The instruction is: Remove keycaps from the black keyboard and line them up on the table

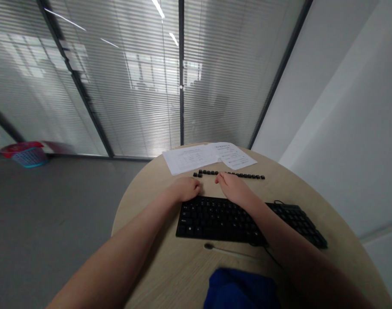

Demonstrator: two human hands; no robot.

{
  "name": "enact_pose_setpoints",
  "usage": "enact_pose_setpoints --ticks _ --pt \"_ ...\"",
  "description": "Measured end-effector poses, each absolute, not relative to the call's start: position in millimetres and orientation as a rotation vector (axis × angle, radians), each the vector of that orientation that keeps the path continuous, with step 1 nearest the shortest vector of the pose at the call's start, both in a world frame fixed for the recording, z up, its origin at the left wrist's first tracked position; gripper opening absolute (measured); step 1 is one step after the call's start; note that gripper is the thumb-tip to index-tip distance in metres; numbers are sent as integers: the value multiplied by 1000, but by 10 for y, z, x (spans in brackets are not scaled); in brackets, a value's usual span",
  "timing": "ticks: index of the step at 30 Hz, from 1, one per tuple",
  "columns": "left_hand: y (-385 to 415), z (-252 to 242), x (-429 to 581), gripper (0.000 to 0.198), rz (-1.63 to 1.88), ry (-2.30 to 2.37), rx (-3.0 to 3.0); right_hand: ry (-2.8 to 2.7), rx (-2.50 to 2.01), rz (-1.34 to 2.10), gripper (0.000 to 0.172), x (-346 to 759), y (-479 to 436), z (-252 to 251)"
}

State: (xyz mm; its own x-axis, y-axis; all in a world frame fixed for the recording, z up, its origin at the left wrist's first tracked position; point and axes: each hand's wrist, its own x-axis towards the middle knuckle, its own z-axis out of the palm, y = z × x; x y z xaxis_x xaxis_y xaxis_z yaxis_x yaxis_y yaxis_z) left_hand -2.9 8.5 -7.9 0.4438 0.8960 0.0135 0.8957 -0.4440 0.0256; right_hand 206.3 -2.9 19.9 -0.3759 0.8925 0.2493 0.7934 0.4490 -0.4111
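Note:
A black keyboard (215, 234) lies across the table, with part of its top row bare of keys. My left hand (187, 189) rests at its upper left corner, fingers curled inward; whatever they may hold is hidden. Over the keyboard's far edge reaches my right hand (233, 186), its fingers pinched close to a row of loose black keycaps (249, 176). Any small item in that pinch is too small to make out. Two more keycaps (197, 175) sit at the row's left end, near my left hand.
Printed sheets (192, 159) lie at the table's (134, 206) far edge. A toothbrush (228, 252) with dark bristles and a blue cloth (239, 289) are on the near side. Black cable runs by the keyboard. A basket (28, 155) stands on the floor, left, before blinds-covered glass.

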Motion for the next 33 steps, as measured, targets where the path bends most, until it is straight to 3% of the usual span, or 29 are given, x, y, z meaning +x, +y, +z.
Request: enact_pose_setpoints --ticks 12,22,33 --pt "63 -52 -123 44 -28 1733 2613 -2401 -1392 286 26 2032 25 148" --pt "187 35 -498 37 157 1736 2317 -2585 -1126 262 23 1737 192 6" --pt "277 -32 -642 41 327 1734 2227 -2639 -1142 203 18 1557 326 -172"
